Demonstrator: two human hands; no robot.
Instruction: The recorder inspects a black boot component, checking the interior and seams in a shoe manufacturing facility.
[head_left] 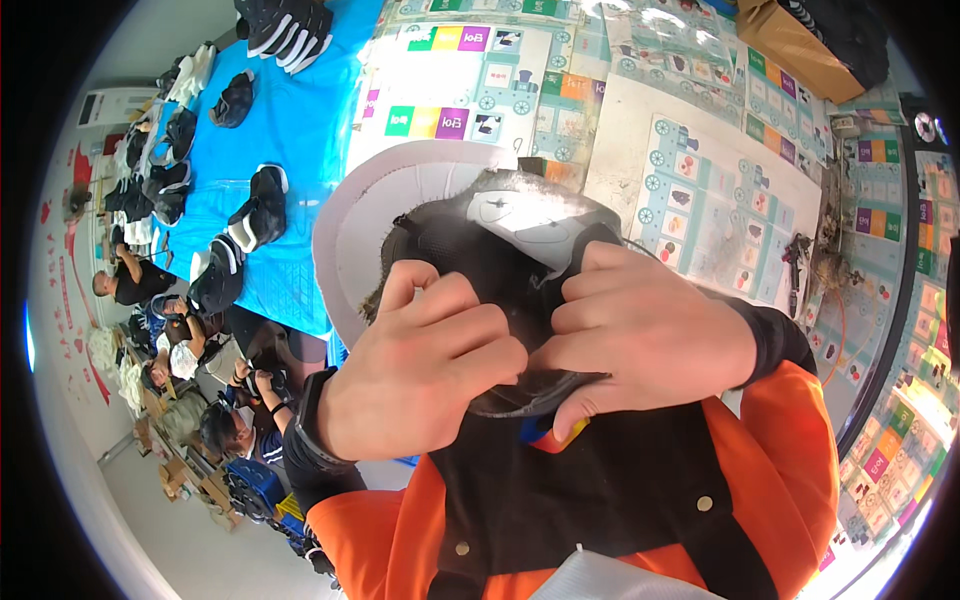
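Observation:
In front of my chest is a dark piece of footwear, seemingly a black shoe upper (440, 232), with mesh, a ragged fuzzy edge and a glossy pale patch on its far side. My left hand (420, 365) grips its near left part with curled fingers. Across from it, my right hand (640, 325) has its fingers closed on the right side, the thumb lower down. Both hands are close together and hide the middle of the piece. A wide white curved rim (345, 215) bends around its far left; whether it is joined to the upper, I cannot tell.
Several black-and-white shoes (262, 210) stand on a blue-covered table (300, 130) at the left. Printed sheets (700, 200) cover the worktable ahead, with a cardboard box (795, 45) at the far right. People (230, 425) sit at the far left.

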